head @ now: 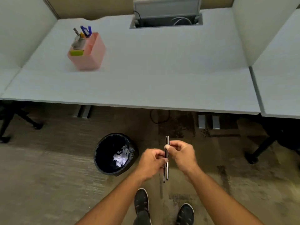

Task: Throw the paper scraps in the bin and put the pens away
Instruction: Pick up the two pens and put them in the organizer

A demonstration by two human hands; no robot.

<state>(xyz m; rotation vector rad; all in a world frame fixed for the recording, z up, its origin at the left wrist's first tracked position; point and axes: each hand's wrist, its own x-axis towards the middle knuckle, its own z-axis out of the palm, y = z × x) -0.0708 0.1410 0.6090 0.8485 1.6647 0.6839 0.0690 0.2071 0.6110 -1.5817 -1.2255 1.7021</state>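
Across the upper half of the view, a wide pale grey desk (146,75) stretches from side to side, seen from above by a person standing in front of it. Its surface is bare apart from a pink desk organiser (88,52) at the far left, which holds several blue and dark pens and a green pad, and an open cable hatch (165,20) at the back edge.

Below the desk edge is brown carpet. On it, left of centre, stands a round black bin (115,153) lined with a dark bag; white paper scraps (121,157) lie inside it. No scraps show on the desk or the floor, so the paper part of the task looks finished.

Both bare arms reach forward over the carpet, just right of the bin. The left hand (151,162) and the right hand (181,154) meet around a pair of slim dark pens (166,159) held side by side and pointing away from the person. The left hand's fingers are curled closed on the middle of the pens; the right hand pinches them higher up with thumb and fingers. Two dark shoes show at the bottom edge.

The step in hand appears to be gathering the pens. The next move probably calls for carrying them up and left over the desk and dropping them upright into the organiser's pen compartment.
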